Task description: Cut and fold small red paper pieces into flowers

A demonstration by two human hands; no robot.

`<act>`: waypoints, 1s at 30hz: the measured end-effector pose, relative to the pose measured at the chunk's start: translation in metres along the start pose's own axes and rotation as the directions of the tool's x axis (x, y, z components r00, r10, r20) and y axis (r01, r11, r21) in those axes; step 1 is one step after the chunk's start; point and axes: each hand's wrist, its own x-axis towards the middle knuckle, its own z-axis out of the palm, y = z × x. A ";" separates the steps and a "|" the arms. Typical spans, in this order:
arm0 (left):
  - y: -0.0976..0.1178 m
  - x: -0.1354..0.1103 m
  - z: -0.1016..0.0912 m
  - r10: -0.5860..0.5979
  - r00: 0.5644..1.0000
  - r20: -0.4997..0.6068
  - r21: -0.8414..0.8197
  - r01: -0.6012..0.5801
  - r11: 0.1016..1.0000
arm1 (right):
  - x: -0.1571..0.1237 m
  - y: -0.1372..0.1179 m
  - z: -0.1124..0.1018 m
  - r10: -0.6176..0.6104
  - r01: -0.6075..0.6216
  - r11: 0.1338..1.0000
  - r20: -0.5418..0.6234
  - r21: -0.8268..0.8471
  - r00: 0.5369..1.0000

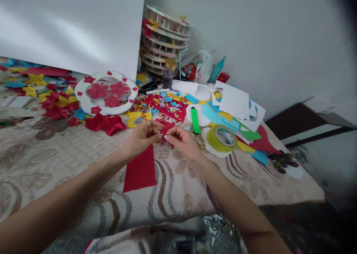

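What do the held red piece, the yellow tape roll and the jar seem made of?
Red piece: probably matte paper, from its dull, even colour.
Tape roll: likely glossy plastic, from its sheen.
Jar: glass or clear plastic, being see-through.
Lid: perhaps shiny metal, from its gold glint.

Gold-lidded jar (169, 76) standing before white tiered stack (166, 42), green box cutter (195, 122) lying near yellow tape roll (214, 139)

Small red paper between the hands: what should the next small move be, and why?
Probably press a crease into the small red paper: the left hand and right hand both pinch it, thumbs close together, and shaped red paper flowers lie nearby. Any fold already made is too small to make out.
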 end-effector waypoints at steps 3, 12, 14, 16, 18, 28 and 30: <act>-0.004 0.001 0.000 0.049 0.999 -0.008 0.089 -0.049 0.995 | 0.000 0.001 -0.001 -0.011 0.011 0.999 0.007 -0.033 1.000; -0.005 0.002 -0.002 0.001 0.998 -0.061 0.071 0.003 0.997 | 0.000 0.001 0.001 -0.062 0.061 0.995 -0.005 -0.074 0.998; -0.004 0.002 -0.001 -0.034 0.997 -0.065 0.029 0.036 0.999 | -0.001 0.001 0.001 -0.073 0.069 0.990 -0.023 -0.121 0.997; -0.003 0.002 0.000 -0.077 0.994 -0.072 -0.011 0.076 0.997 | -0.002 0.000 0.000 -0.102 0.089 0.974 -0.051 -0.208 0.994; -0.003 0.001 0.001 -0.114 0.991 -0.070 -0.031 0.112 0.993 | -0.003 -0.001 0.001 -0.158 0.124 0.942 -0.086 -0.312 0.984; -0.004 0.000 0.002 -0.244 0.969 0.025 -0.111 0.245 0.963 | -0.005 -0.002 0.003 -0.369 0.285 0.763 -0.030 -0.581 0.929; -0.006 0.000 0.001 -0.250 0.968 0.025 -0.122 0.251 0.960 | -0.005 -0.002 0.003 -0.376 0.297 0.756 -0.017 -0.583 0.926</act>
